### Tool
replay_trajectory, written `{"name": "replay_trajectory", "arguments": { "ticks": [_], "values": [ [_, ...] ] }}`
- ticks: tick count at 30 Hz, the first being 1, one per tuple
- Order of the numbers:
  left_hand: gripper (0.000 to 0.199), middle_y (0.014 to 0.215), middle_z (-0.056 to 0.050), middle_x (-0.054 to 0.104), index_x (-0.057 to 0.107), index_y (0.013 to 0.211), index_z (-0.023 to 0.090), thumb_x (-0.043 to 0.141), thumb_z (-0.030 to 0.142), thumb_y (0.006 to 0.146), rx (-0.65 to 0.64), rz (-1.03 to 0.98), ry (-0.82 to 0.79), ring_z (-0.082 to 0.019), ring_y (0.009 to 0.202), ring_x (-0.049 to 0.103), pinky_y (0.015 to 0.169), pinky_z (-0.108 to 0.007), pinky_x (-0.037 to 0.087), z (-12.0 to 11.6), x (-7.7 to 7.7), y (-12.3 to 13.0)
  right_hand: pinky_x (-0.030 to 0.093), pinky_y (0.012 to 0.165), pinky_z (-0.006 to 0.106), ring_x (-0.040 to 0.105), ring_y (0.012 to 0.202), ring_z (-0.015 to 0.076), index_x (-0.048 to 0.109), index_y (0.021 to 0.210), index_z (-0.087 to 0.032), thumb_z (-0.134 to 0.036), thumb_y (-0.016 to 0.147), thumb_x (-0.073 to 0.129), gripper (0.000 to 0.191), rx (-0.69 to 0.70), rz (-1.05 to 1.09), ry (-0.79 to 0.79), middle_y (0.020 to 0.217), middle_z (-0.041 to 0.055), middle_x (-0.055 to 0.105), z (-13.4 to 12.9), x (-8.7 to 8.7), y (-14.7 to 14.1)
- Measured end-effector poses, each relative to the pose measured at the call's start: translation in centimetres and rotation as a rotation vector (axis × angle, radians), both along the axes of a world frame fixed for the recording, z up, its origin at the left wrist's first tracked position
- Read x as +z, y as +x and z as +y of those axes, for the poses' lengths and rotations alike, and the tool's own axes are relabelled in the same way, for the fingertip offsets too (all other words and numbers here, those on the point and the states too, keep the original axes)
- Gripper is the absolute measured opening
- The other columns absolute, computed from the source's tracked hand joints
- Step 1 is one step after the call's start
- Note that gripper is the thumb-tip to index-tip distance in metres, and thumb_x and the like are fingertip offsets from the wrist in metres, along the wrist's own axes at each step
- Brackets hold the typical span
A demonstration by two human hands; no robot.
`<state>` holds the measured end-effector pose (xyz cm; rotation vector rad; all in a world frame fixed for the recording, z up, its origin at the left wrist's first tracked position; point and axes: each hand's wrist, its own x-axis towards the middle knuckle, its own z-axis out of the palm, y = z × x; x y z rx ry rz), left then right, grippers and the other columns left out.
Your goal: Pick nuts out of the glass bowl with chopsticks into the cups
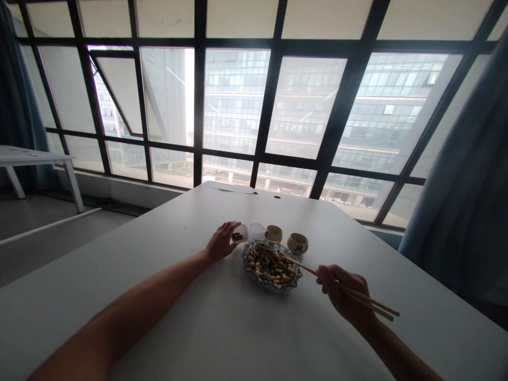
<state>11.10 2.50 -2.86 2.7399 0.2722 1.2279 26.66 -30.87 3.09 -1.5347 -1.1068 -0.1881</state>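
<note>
Side tbl [45,157] L, curtain [462,153] R

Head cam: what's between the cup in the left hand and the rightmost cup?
Two cups, in the head view: a whitish cup, then a beige cup beside it.

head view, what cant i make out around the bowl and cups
All in the head view:
Chopsticks: tips too small among the nuts to tell whether they pinch anything.
Glass bowl: its floor is hidden by its contents.
Dark pieces in the translucent cup: too small to identify.
Left forearm: cut off by the bottom edge.
</note>
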Motion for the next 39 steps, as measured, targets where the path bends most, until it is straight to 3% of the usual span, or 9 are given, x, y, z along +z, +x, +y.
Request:
{"name": "replay_trajectory", "arguments": {
  "ticks": [3, 8, 12, 19, 24, 28, 31, 39],
  "values": [
    [0.064, 0.137, -0.014, 0.054, 0.041, 0.140, 0.020, 0.064, 0.020, 0.080, 0.035, 0.036, -0.026, -0.029, 0.128, 0.051, 0.108, -0.048, 0.045, 0.0, 0.0, 0.0, 0.046, 0.040, 0.027, 0.056, 0.038, 0.0152, 0.069, 0.063, -0.018, -0.068, 0.079, 0.066, 0.052, -0.003, 0.105, 0.001, 0.049, 0.0053, 0.063, 0.4, -0.2, 0.1],
    [0.074, 0.135, -0.016, 0.056, 0.037, 0.145, 0.017, 0.067, 0.030, 0.079, 0.083, 0.059, -0.106, -0.031, 0.124, 0.054, 0.107, -0.047, 0.045, 0.1, -0.3, 0.1, 0.041, 0.033, 0.024, 0.053, 0.035, 0.0140, 0.068, 0.066, -0.015, -0.070, 0.068, 0.074, 0.056, -0.054, 0.518, 0.150, 0.047, 0.0061, 0.063, 1.4, -0.3, 1.1],
    [0.078, 0.131, -0.017, 0.058, 0.037, 0.146, 0.016, 0.069, 0.034, 0.077, 0.122, 0.056, -0.185, -0.031, 0.118, 0.059, 0.104, -0.046, 0.048, 0.4, -0.5, 0.3, 0.041, 0.032, 0.023, 0.053, 0.036, 0.0139, 0.067, 0.064, -0.014, -0.068, 0.063, 0.078, 0.056, -0.057, 0.633, 0.205, 0.046, 0.0068, 0.063, 1.6, -0.6, 1.8],
    [0.078, 0.134, -0.019, 0.056, 0.040, 0.143, 0.015, 0.070, 0.046, 0.078, 0.192, 0.116, -0.204, -0.034, 0.121, 0.057, 0.103, -0.049, 0.048, 0.3, -0.4, 0.1, 0.042, 0.034, 0.023, 0.055, 0.036, 0.0135, 0.069, 0.068, -0.013, -0.071, 0.067, 0.075, 0.058, -0.065, 0.487, 0.120, 0.049, 0.0064, 0.065, 1.0, -0.2, 1.4],
    [0.072, 0.138, -0.018, 0.054, 0.042, 0.142, 0.016, 0.059, 0.057, 0.085, 0.186, 0.057, -0.134, -0.034, 0.125, 0.054, 0.101, -0.050, 0.046, -0.3, 2.1, 0.6, 0.042, 0.033, 0.023, 0.054, 0.034, 0.0135, 0.067, 0.065, -0.015, -0.075, 0.068, 0.070, 0.060, -0.083, 0.403, 0.103, 0.047, 0.0058, 0.064, 0.8, 0.1, 1.5],
    [0.064, 0.135, -0.015, 0.059, 0.046, 0.139, 0.018, 0.057, 0.055, 0.087, 0.168, 0.183, -0.059, -0.033, 0.124, 0.055, 0.103, -0.050, 0.042, -1.2, 5.3, 2.6, 0.046, 0.037, 0.024, 0.056, 0.038, 0.0136, 0.068, 0.065, -0.016, -0.072, 0.075, 0.067, 0.057, -0.065, 0.218, 0.042, 0.050, 0.0055, 0.065, 0.3, -0.2, 1.8],
    [0.069, 0.124, -0.015, 0.066, 0.043, 0.141, 0.019, 0.060, 0.054, 0.085, 0.205, 0.344, -0.095, -0.033, 0.115, 0.061, 0.099, -0.050, 0.043, -2.1, 7.0, 4.9, 0.047, 0.038, 0.024, 0.057, 0.038, 0.0138, 0.068, 0.065, -0.017, -0.069, 0.079, 0.065, 0.054, -0.023, 0.129, 0.018, 0.051, 0.0050, 0.065, 0.0, -0.1, 1.2],
    [0.077, 0.129, -0.021, 0.063, 0.039, 0.142, 0.015, 0.060, 0.057, 0.081, 0.272, 0.566, -0.180, -0.037, 0.121, 0.058, 0.101, -0.052, 0.040, -3.6, 7.8, 9.0, 0.045, 0.037, 0.024, 0.057, 0.037, 0.0138, 0.066, 0.064, -0.018, -0.066, 0.083, 0.063, 0.052, 0.045, 0.100, 0.005, 0.050, 0.0052, 0.064, 0.1, 0.2, 0.2]
  ]
}}
